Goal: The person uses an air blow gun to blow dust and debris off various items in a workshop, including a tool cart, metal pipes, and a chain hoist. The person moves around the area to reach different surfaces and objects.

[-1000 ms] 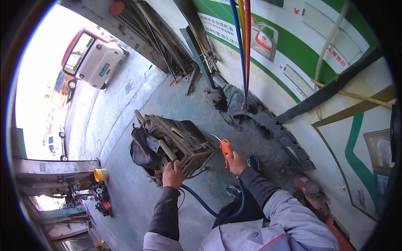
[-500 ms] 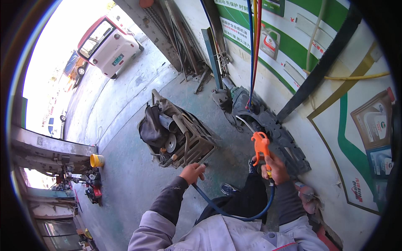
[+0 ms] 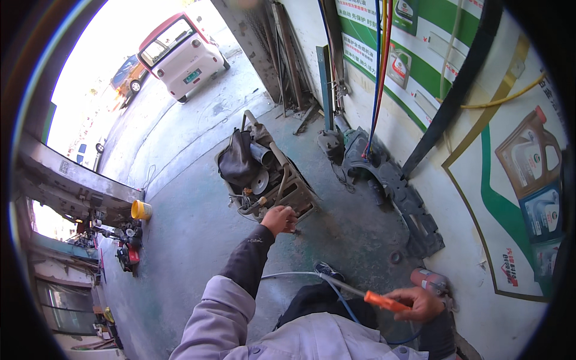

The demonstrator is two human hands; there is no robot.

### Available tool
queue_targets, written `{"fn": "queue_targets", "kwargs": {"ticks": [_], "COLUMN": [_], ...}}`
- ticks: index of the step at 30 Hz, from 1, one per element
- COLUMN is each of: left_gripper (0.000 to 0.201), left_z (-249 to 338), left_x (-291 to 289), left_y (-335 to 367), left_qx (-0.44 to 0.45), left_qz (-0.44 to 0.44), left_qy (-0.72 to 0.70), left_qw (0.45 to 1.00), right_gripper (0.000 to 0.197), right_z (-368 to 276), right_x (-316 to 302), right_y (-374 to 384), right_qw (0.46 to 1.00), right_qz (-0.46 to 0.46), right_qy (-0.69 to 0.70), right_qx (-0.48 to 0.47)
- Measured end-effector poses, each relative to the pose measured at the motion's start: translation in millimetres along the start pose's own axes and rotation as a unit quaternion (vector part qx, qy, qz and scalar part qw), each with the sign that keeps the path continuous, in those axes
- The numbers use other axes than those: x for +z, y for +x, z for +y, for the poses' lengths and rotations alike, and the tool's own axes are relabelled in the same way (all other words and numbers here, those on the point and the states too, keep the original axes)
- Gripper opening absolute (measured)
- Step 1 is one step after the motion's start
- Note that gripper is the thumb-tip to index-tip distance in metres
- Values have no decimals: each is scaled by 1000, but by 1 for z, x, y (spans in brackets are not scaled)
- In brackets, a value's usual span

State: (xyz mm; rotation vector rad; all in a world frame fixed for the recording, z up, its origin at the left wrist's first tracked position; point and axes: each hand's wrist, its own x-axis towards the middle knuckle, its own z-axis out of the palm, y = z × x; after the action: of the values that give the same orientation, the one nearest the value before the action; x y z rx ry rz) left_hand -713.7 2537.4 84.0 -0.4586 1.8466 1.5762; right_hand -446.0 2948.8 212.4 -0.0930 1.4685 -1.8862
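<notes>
My right hand [image 3: 421, 303], low at the right, is closed around an orange air blow gun [image 3: 384, 301]. Its thin metal nozzle [image 3: 342, 282] points left across my body, and a blue hose [image 3: 343, 300] hangs beneath. Stretched forward, my left hand [image 3: 280, 221] has its fingers curled at the near edge of a dusty metal-framed bin [image 3: 297, 201]. What those fingers hold, if anything, is hidden. A dark cloth bag [image 3: 238, 161], a round metal disc [image 3: 260, 181] and tangled parts lie in the bin.
Black plastic car panels [image 3: 396, 192] lean along the right wall, with a red fire extinguisher [image 3: 429, 279] nearer me. Coloured hoses [image 3: 379, 90] hang down there. A yellow bucket [image 3: 141, 210] stands at the left. Outside is a parked white-and-red van [image 3: 183, 57].
My right hand has lowered the blow gun and turned it from upright to pointing left. My left hand has reached forward to the bin's edge. The whole view has shifted slightly.
</notes>
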Motion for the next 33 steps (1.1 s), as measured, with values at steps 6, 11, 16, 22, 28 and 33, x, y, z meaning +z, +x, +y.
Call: {"fn": "queue_targets", "kwargs": {"ticks": [6, 11, 16, 22, 28, 33], "left_gripper": [29, 28, 27, 30, 49, 72], "left_z": [39, 36, 24, 23, 72, 110], "left_x": [10, 44, 74, 86, 40, 0], "left_y": [-52, -91, -99, -58, 9, 76], "left_qx": [50, 58, 78, 221, 304, 288], "left_qz": [13, -11, -4, 114, 348, 384], "left_qy": [-58, -47, -18, 244, 361, 458], "left_qw": [997, 997, 997, 937, 810, 748], "right_gripper": [54, 44, 43, 43, 42, 47], "right_z": [69, 108, 126, 131, 133, 114], "right_x": [7, 41, 51, 6, -52, -65], "right_y": [-100, -179, -196, -142, -5, 123], "right_qw": [994, 993, 970, 941, 903, 956], "right_qz": [-46, 87, 66, 276, 378, 281], "right_qy": [87, 77, 110, 126, 145, 86], "right_qx": [-50, 5, -207, -148, -141, 8]}}
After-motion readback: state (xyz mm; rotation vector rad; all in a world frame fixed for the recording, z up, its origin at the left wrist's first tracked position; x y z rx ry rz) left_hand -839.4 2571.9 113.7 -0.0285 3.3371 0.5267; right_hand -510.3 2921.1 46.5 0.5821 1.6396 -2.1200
